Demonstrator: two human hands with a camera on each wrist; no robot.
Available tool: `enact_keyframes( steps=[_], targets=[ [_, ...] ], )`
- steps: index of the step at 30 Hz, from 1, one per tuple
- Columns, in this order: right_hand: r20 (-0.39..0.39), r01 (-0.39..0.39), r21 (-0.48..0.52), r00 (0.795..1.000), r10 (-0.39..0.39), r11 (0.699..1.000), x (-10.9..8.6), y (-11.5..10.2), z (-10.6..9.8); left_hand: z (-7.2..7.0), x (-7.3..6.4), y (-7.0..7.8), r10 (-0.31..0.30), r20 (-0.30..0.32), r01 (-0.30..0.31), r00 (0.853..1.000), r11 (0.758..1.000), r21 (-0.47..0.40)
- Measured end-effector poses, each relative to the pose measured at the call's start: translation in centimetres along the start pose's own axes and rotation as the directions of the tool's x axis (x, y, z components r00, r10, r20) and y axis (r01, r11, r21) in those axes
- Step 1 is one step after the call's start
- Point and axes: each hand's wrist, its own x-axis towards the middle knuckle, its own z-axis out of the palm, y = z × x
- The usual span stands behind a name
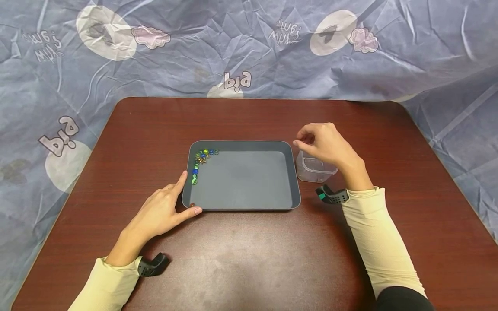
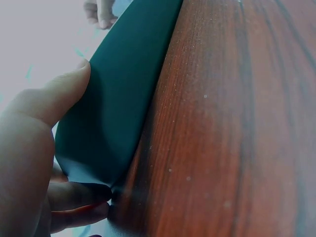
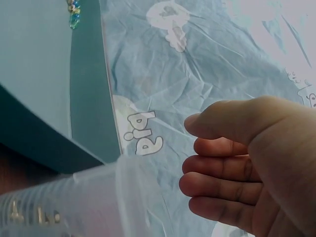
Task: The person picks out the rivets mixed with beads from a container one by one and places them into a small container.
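A grey rectangular tray [image 1: 241, 181] lies on the table. Green, blue and yellowish glass marbles [image 1: 195, 171], with small gold pieces [image 1: 202, 160] among them, line its far left corner and left side. One reddish-brown marble [image 1: 192, 205] sits in the near left corner. My left hand [image 1: 161, 209] spans that corner, index finger and thumb spread and touching the tray's outer edges. Above a clear plastic container [image 1: 311, 175] hovers my right hand [image 1: 324, 142], its fingers loosely bent. In the right wrist view nothing shows between thumb and fingers. Small gold pieces [image 3: 42, 215] lie inside the container.
The reddish-brown wooden table [image 1: 256, 255] has rounded far corners. Behind it hangs a wrinkled grey-blue printed cloth [image 1: 218, 43]. The container stands close against the tray's right side. Dark straps [image 1: 153, 265] are on both wrists.
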Motion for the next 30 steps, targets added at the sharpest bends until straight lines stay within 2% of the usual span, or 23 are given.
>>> enact_keyframes(
  steps=[16,30],
  targets=[
    [-0.01,0.077,0.067,0.997,-0.077,0.995,1.6,-1.9,1.2,0.0,0.0,-0.2,0.003,-0.001,-0.003,1.0,1.0,-0.005],
    [0.041,0.057,0.102,0.997,-0.061,0.993,3.2,-3.5,2.5,0.0,0.0,-0.3,0.028,-0.01,-0.028,1.0,1.0,0.006]
  ],
)
